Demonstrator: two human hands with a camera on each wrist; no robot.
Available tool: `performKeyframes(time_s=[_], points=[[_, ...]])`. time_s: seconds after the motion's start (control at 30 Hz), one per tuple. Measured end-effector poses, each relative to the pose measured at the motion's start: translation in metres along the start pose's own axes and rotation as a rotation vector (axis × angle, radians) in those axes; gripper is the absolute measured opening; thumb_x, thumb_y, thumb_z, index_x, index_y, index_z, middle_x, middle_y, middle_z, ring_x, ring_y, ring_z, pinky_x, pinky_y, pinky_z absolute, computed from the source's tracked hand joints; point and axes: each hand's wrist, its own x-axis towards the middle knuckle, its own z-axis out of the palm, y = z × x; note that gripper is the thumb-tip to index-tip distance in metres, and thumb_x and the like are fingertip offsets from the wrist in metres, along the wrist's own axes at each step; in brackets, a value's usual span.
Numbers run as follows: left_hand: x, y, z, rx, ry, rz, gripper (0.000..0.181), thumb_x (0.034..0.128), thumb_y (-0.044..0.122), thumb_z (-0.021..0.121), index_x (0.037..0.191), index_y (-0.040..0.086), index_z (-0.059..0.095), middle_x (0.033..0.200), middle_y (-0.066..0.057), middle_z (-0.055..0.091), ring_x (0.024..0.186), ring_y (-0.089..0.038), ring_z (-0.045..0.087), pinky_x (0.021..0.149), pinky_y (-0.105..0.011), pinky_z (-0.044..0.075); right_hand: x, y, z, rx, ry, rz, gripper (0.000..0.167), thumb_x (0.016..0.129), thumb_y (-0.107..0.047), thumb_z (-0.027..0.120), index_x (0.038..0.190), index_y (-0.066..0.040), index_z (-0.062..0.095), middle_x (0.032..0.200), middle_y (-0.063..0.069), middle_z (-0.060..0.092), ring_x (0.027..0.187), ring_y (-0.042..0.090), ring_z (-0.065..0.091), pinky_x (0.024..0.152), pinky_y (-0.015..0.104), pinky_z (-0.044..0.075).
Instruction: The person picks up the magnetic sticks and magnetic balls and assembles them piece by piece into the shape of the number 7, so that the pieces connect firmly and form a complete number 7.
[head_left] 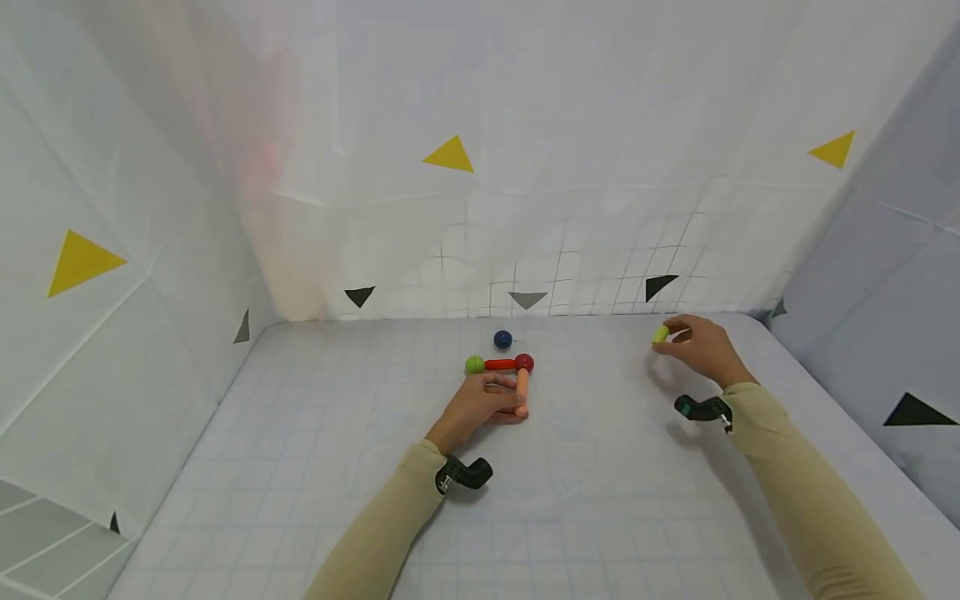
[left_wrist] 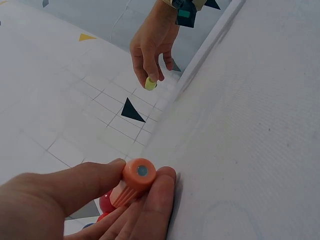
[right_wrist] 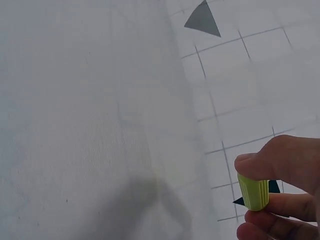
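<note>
My left hand (head_left: 480,402) pinches an orange ribbed rod (head_left: 522,387) between thumb and fingers. In the left wrist view, a small round grey disc shows on the near end of the orange rod (left_wrist: 139,172). The rod's far end meets a dark red ball (head_left: 524,362). From that ball a red rod (head_left: 499,364) runs left to a green ball (head_left: 475,365). Off to the right, my right hand (head_left: 701,346) holds a short yellow-green ribbed rod (right_wrist: 255,192) by its ends, above the table.
A dark blue ball (head_left: 502,339) lies just behind the red rod, apart from it. The white table (head_left: 300,500) ends at a white back sheet (head_left: 390,250) with grid lines and triangles. Side sheets stand left and right.
</note>
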Motion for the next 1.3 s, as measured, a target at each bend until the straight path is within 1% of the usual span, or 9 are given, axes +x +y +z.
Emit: performKeyframes(time_s=[0.17, 0.33, 0.5, 0.67, 0.83, 1.1, 1.2, 1.3], points=[[0.0, 0.0, 0.0, -0.016, -0.008, -0.003, 0.04, 0.0927, 0.011, 0.08, 0.126, -0.005, 0.063, 0.111, -0.018, 0.07, 0.093, -0.027, 0.076, 0.086, -0.035, 0.059, -0.004, -0.01, 0.001, 0.002, 0.011, -0.027, 0.062, 0.094, -0.029, 0.079, 0.138, 0.008, 0.056, 0.128, 0.03, 0.06, 0.116, 0.044, 0.057, 0.089, 0.057, 0.05], [-0.001, 0.0, 0.0, -0.035, -0.012, -0.001, 0.041, 0.0931, 0.009, 0.079, 0.127, -0.006, 0.062, 0.112, -0.019, 0.069, 0.093, -0.028, 0.076, 0.086, -0.035, 0.059, -0.008, -0.018, 0.003, 0.002, 0.035, -0.063, 0.063, 0.094, -0.031, 0.079, 0.139, 0.006, 0.056, 0.128, 0.028, 0.061, 0.115, 0.042, 0.058, 0.086, 0.053, 0.05], [-0.001, 0.001, 0.0, -0.051, -0.014, 0.001, 0.041, 0.0932, 0.007, 0.079, 0.128, -0.007, 0.062, 0.113, -0.019, 0.068, 0.093, -0.027, 0.075, 0.086, -0.036, 0.059, -0.013, -0.028, 0.004, 0.027, 0.041, -0.069, 0.064, 0.093, -0.033, 0.08, 0.14, 0.005, 0.057, 0.129, 0.027, 0.061, 0.116, 0.042, 0.057, 0.086, 0.052, 0.05], [-0.001, 0.001, -0.001, -0.047, -0.014, 0.002, 0.04, 0.0934, 0.007, 0.079, 0.127, -0.006, 0.062, 0.114, -0.019, 0.068, 0.093, -0.027, 0.075, 0.086, -0.036, 0.059, -0.017, -0.037, 0.005, 0.037, 0.043, -0.077, 0.064, 0.094, -0.034, 0.08, 0.139, 0.004, 0.057, 0.129, 0.027, 0.061, 0.118, 0.043, 0.056, 0.087, 0.053, 0.049], [-0.001, 0.001, -0.001, -0.038, -0.014, 0.002, 0.04, 0.0936, 0.008, 0.079, 0.127, -0.006, 0.062, 0.114, -0.019, 0.068, 0.093, -0.027, 0.075, 0.087, -0.036, 0.059, -0.02, -0.043, 0.007, 0.057, 0.052, -0.086, 0.063, 0.093, -0.035, 0.081, 0.139, 0.001, 0.058, 0.127, 0.025, 0.062, 0.117, 0.041, 0.057, 0.085, 0.052, 0.049], [-0.001, 0.0, -0.001, -0.039, -0.008, 0.009, 0.039, 0.0937, 0.007, 0.079, 0.127, -0.006, 0.063, 0.114, -0.018, 0.068, 0.093, -0.026, 0.075, 0.086, -0.035, 0.059, -0.032, -0.052, 0.012, 0.091, 0.06, -0.145, 0.061, 0.092, -0.035, 0.082, 0.137, 0.0, 0.06, 0.126, 0.022, 0.063, 0.115, 0.041, 0.059, 0.084, 0.05, 0.049], [-0.002, 0.001, 0.0, 0.007, -0.001, 0.021, 0.041, 0.0931, 0.01, 0.079, 0.128, -0.004, 0.064, 0.113, -0.016, 0.07, 0.094, -0.024, 0.074, 0.088, -0.034, 0.059, -0.036, -0.054, 0.014, 0.088, 0.064, -0.165, 0.06, 0.092, -0.036, 0.082, 0.136, -0.001, 0.061, 0.125, 0.021, 0.064, 0.114, 0.041, 0.06, 0.083, 0.049, 0.05], [-0.003, 0.002, 0.0, 0.076, 0.018, 0.031, 0.046, 0.0917, 0.015, 0.081, 0.131, -0.001, 0.064, 0.113, -0.011, 0.072, 0.098, -0.021, 0.072, 0.093, -0.033, 0.056, -0.04, -0.057, 0.015, 0.081, 0.072, -0.174, 0.058, 0.092, -0.035, 0.082, 0.136, -0.002, 0.062, 0.123, 0.019, 0.065, 0.114, 0.04, 0.06, 0.082, 0.048, 0.05]])
